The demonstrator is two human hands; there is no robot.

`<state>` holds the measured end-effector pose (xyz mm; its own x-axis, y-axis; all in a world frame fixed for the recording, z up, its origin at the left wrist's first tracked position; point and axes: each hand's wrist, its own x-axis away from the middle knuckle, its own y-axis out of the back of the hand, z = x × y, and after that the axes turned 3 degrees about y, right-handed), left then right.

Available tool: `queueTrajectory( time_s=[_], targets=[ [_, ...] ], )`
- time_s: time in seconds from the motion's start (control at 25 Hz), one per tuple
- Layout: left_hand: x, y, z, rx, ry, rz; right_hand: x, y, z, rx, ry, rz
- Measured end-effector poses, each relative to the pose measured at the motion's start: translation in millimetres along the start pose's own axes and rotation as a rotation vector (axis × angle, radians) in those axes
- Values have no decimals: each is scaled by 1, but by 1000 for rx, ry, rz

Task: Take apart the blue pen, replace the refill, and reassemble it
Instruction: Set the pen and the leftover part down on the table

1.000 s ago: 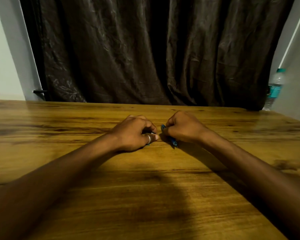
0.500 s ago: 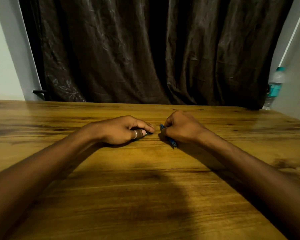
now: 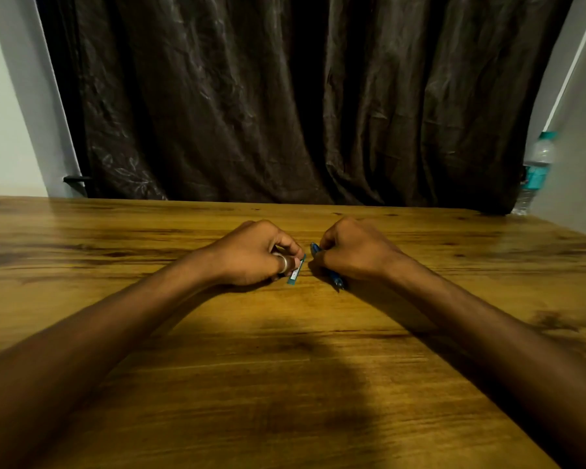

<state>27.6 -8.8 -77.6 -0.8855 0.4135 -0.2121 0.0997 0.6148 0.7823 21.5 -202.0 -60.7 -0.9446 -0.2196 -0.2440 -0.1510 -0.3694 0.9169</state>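
Blue pen parts are sitting split between two fists low over the wooden table point(image 3: 285, 384). Starting leftmost, the left hand point(image 3: 254, 253) is pinching a short teal piece point(image 3: 296, 269), tilting it toward the other hand, likely for lining up. Just beside it, slightly apart, the right hand point(image 3: 354, 248) is closing around the blue pen barrel point(image 3: 335, 279), both ends poking out, probably bracing it steady. Far right, a water bottle point(image 3: 535, 170) is standing.

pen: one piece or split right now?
Split. Right hand grips the dark blue pen body; left hand holds a separate teal piece, with bare table between them.
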Motion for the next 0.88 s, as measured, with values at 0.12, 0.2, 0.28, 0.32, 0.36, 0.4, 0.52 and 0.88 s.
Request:
queueTrajectory(
  time_s=[0.12,0.2,0.28,0.32,0.36,0.4,0.52,0.88],
  targets=[
    [2,6,1,-87,-30,19,-1,0,0,-23,-10,-10],
    [4,7,4,-104,-62,82,-2,0,0,-5,3,-36],
    [6,3,5,-112,-88,110,-3,0,0,9,22,-48],
    [6,1,5,-128,-96,96,-3,-1,-1,14,30,-48],
    [5,-1,5,-145,-101,69,-3,-1,-1,18,35,-47],
    [5,-3,5,-161,-105,40,-3,-1,-2,18,38,-45],
    [5,-8,4,-203,-119,-35,-2,-1,-2,22,42,-41],
    [5,-20,6,-341,-150,-223,-1,-5,-1,40,53,-46]
  ],
)
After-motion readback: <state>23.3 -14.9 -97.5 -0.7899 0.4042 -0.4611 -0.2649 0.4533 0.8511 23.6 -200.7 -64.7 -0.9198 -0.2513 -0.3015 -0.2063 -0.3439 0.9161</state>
